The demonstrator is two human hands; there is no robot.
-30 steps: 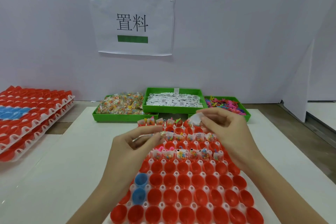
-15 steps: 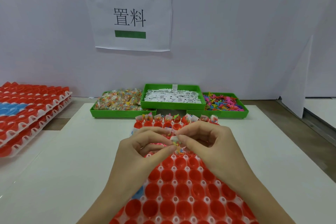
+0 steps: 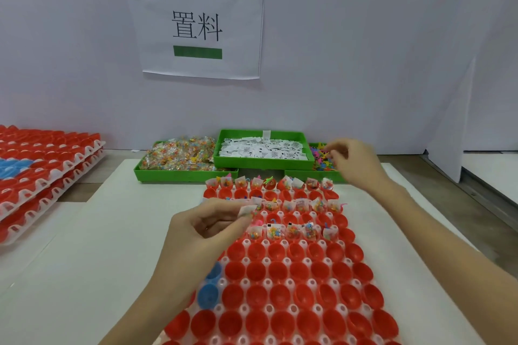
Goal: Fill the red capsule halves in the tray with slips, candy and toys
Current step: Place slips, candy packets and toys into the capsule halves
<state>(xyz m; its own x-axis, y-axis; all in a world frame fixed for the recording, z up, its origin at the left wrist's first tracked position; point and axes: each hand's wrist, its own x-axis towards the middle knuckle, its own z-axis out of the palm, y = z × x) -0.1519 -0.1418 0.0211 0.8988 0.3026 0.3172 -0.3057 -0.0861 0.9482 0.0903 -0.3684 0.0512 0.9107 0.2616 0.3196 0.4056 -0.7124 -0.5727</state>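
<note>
A white tray (image 3: 246, 242) of red capsule halves (image 3: 280, 294) lies in front of me; its far rows hold slips, candy and toys, the near rows are bare. My left hand (image 3: 207, 228) hovers over the tray's left side and pinches a small candy packet with a slip (image 3: 248, 210). My right hand (image 3: 354, 164) reaches over the green bin of coloured toys (image 3: 322, 161), fingers curled and blurred; whether it holds a toy is unclear. Beside that bin stand the green bin of slips (image 3: 263, 148) and the green bin of candy (image 3: 179, 157).
Two blue capsule halves (image 3: 208, 286) sit at the tray's left edge. Stacked trays of red halves (image 3: 42, 165) stand at the far left. A paper sign (image 3: 196, 25) hangs on the back wall. A white partition (image 3: 445, 148) closes the right side.
My hands were together over the tray; now they have parted. My right hand has gone out to the toy bin and my left keeps the packet over the tray.
</note>
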